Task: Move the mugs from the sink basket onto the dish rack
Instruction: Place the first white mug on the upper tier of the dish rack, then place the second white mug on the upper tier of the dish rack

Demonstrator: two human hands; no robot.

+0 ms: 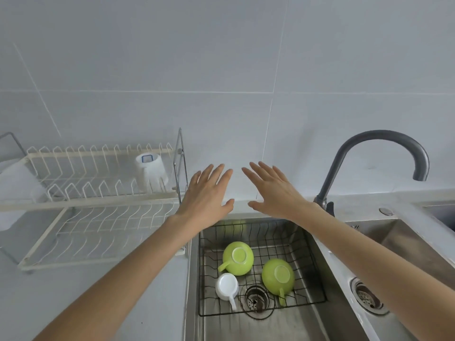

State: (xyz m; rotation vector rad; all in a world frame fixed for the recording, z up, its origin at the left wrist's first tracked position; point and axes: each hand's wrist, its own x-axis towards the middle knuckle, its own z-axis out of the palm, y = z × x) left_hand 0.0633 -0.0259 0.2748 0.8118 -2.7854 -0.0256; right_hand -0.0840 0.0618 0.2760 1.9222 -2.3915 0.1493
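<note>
A black wire basket (305,244) sits in the steel sink (327,299). In it lie three mugs, all upside down: a green mug (238,258) at the back left, a second green mug (277,275) at the right, and a small white mug (226,286) at the front left. The white wire dish rack (98,232) stands on the counter to the left. A white mug (150,172) rests upside down on its upper tier. My left hand (206,195) and my right hand (273,190) hover above the sink's back edge, palms down, fingers spread, holding nothing.
A dark curved faucet (379,153) rises at the sink's back right. A second sink bowl (394,257) with a drain lies to the right. A grey tiled wall stands behind. The rack's metal end frame (181,166) stands just left of my left hand.
</note>
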